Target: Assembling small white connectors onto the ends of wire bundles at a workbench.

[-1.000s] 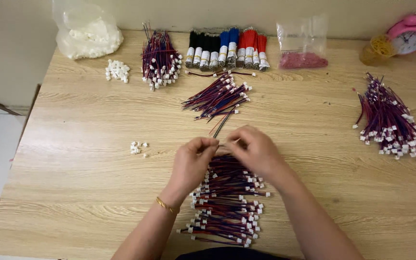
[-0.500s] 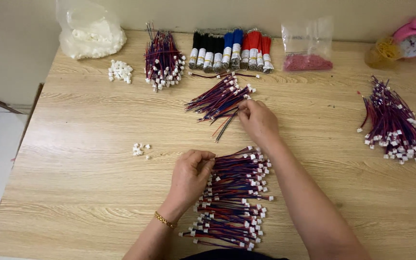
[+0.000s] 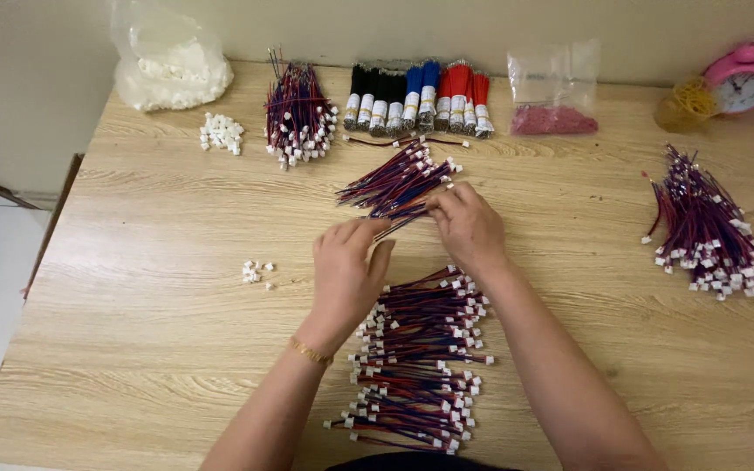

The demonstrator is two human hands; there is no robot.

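Grip: your right hand (image 3: 469,228) pinches a short red-and-blue wire pair (image 3: 399,225) at its upper end, and your left hand (image 3: 346,272) closes its fingertips on the lower end of the same wire; both hands are clenched on it.
Wire pair: it runs slantwise between your two hands, just above the desk (image 3: 150,349), near the middle.
Loose bundle: the small fan of wires (image 3: 392,180) lies touching your right fingertips, just beyond them.
Finished pile: a long heap of wires with white connectors (image 3: 421,358) lies right under your wrists, reaching to the near edge.
Left side: a few white connector housings (image 3: 257,272) sit near your left hand; a larger cluster of housings (image 3: 222,134) and a white-filled plastic bag (image 3: 170,58) lie far back.
Back row: a tied wire bunch (image 3: 298,118), black, blue and red wire bundles (image 3: 421,96), a bag of pink parts (image 3: 553,92).
Right side: another wire heap (image 3: 709,228), well apart; a pink clock (image 3: 743,80) in the corner.
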